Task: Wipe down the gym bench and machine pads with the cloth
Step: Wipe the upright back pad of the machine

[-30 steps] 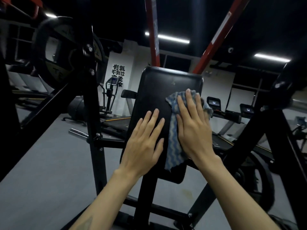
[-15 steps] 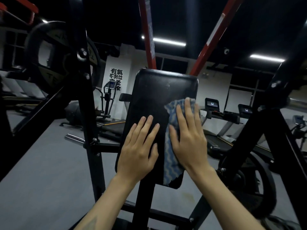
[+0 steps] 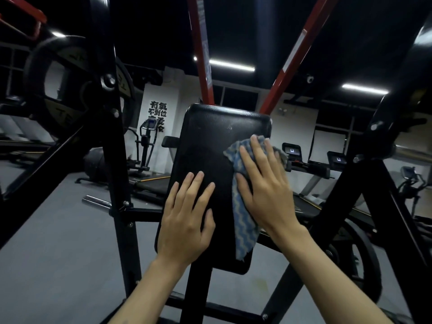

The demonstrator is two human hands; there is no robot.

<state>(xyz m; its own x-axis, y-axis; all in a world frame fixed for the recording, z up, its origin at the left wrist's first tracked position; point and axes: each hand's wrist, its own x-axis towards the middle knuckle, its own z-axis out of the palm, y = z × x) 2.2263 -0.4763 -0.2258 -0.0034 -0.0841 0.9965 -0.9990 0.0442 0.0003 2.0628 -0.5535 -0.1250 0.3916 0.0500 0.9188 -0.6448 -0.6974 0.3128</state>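
Both our hands lie flat on the black machine pad [image 3: 210, 146], the right one pressing the cloth [image 3: 243, 220] against it.

Our left hand [image 3: 187, 220] rests bare on the pad's lower left part, fingers straight and slightly spread, pointing up, the forearm rising from the bottom edge. Our right hand [image 3: 264, 183] lies higher, along the pad's right edge, fingers straight and together over the blue wavy-striped cloth, holding nothing in a grip; the cloth bunches above the fingertips and hangs below the palm toward the pad's lower right corner. The pad stands upright on a black frame [image 3: 117, 160], with two red bars [image 3: 203, 54] angling up behind it and a weight plate [image 3: 37, 66] at upper left.
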